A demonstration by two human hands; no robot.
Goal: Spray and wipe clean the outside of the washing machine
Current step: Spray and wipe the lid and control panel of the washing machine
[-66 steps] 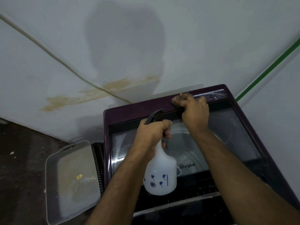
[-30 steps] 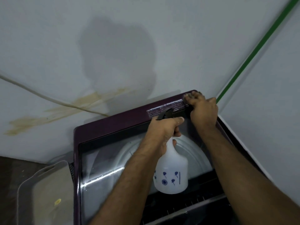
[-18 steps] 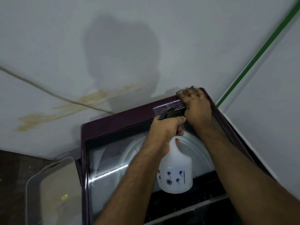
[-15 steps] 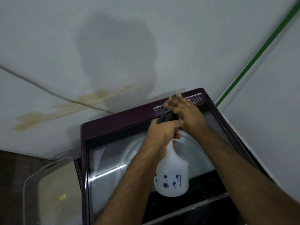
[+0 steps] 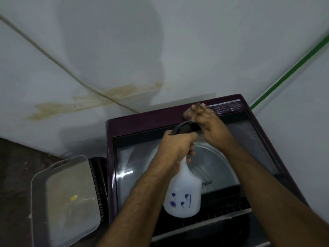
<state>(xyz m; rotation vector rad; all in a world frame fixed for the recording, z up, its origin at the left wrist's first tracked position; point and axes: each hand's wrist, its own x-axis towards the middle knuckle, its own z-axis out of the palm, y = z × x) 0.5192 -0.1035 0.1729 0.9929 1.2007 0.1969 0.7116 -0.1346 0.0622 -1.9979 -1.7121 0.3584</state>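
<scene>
A dark purple top-loading washing machine [image 5: 138, 122] with a glass lid [image 5: 135, 168] stands in a wall corner. My left hand [image 5: 176, 147] grips the neck and black trigger head of a white spray bottle [image 5: 183, 193], which hangs over the lid. My right hand [image 5: 210, 125] reaches to the machine's back control panel, just left of its printed label. Its fingers curl round a small dark cloth [image 5: 191, 113] and press it on the panel. Most of the cloth is hidden under the fingers.
A grey plastic tray [image 5: 65, 196] lies on the floor left of the machine. A cable [image 5: 53, 57] runs down the stained white wall behind. A green pipe [image 5: 288, 72] follows the corner at the right. The side wall is close to the machine's right edge.
My right hand has slid the cloth left along the back panel from the right corner, uncovering the printed label. My left hand still holds the bottle over the lid. My view has shifted right.
</scene>
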